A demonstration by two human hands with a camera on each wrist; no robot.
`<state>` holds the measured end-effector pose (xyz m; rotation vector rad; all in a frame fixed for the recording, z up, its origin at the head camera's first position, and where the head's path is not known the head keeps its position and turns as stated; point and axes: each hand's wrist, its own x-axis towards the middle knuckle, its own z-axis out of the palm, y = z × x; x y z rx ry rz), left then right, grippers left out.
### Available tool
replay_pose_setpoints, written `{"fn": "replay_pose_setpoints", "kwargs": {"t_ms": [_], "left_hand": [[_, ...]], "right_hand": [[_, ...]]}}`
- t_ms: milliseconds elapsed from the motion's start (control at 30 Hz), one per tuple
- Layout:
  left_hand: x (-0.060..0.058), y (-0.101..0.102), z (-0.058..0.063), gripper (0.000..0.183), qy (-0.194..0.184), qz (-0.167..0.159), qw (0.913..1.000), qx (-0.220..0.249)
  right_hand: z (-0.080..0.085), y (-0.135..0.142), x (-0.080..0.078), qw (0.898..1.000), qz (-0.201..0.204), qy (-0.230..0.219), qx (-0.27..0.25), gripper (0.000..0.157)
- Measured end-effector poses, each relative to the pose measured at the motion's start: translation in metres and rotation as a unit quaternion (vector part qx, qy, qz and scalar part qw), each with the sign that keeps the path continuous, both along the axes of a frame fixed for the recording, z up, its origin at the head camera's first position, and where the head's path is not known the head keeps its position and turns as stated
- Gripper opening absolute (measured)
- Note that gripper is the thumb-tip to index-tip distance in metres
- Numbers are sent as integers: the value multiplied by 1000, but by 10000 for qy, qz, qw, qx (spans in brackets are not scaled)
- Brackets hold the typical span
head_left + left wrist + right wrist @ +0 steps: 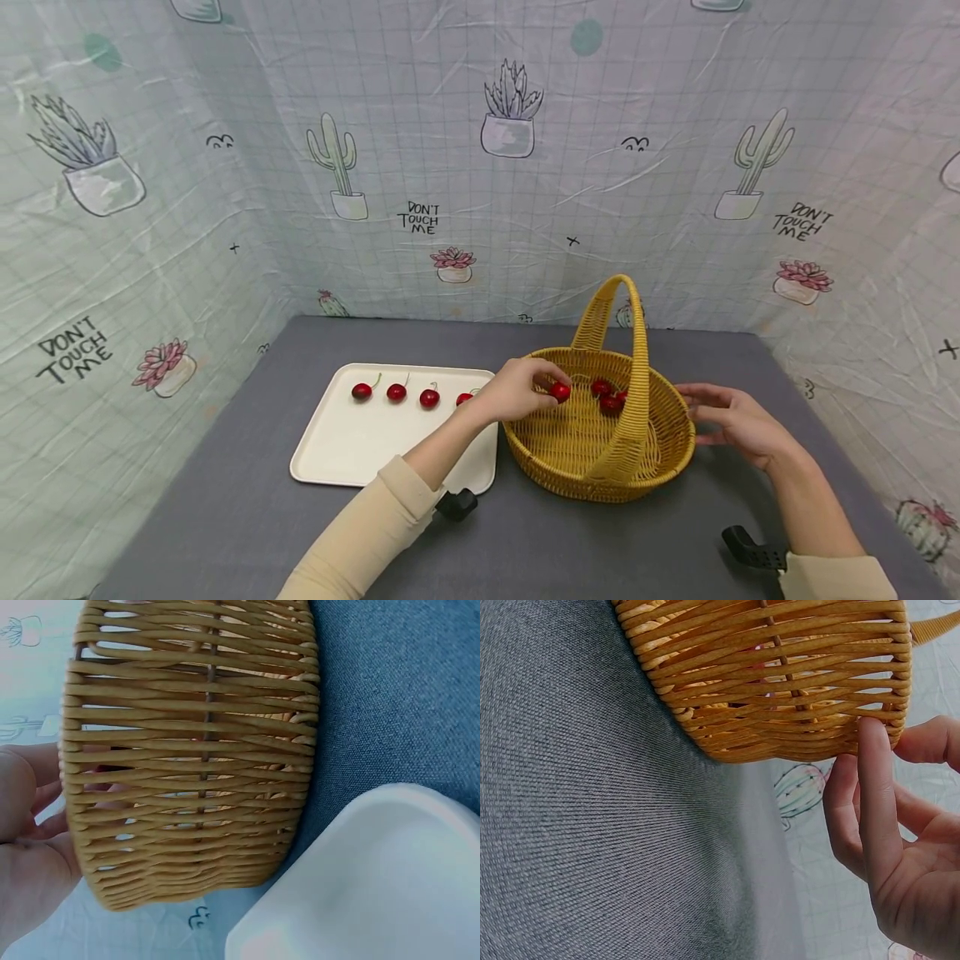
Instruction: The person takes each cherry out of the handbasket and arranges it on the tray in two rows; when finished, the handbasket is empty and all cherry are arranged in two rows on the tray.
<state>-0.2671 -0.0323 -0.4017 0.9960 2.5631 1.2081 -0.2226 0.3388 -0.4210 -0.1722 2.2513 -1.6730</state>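
My left hand (517, 390) pinches a red cherry (559, 392) just inside the left side of the yellow wicker basket (558, 487). The left wrist view shows that hand (34, 832) behind the basket's woven wall (187, 765), the cherry mostly hidden. Several more cherries (610, 405) lie in the basket, partly covered by its handle (637, 367). At the basket's right rim, my right hand (738, 423) touches the outside with extended fingers. A fingertip (874, 735) rests on the weave in the right wrist view.
To the left of the basket, a white tray (360, 450) bears several cherries (396, 392) in a row near its far edge; my left arm covers part of it. Both stand on a grey cloth-covered table (540, 550). Patterned curtains (465, 183) enclose the back and sides.
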Motion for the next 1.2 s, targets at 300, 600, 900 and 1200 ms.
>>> {"fn": "replay_pose_setpoints", "kwargs": {"t_ms": [300,600,900,1200], "left_hand": [[13,-15,4,30,-75,-69,9994,316],[26,-31,4,30,56,106,9988,473],[39,-42,9,28,158,-13,9975,685],[52,-55,7,29,-73,41,9948,1015]], "right_hand": [[1,0,1,10000,16,8,4,62],[0,0,0,10000,35,21,-26,61],[0,1,-1,10000,7,31,-25,60],[1,1,0,10000,23,11,-78,60]]}}
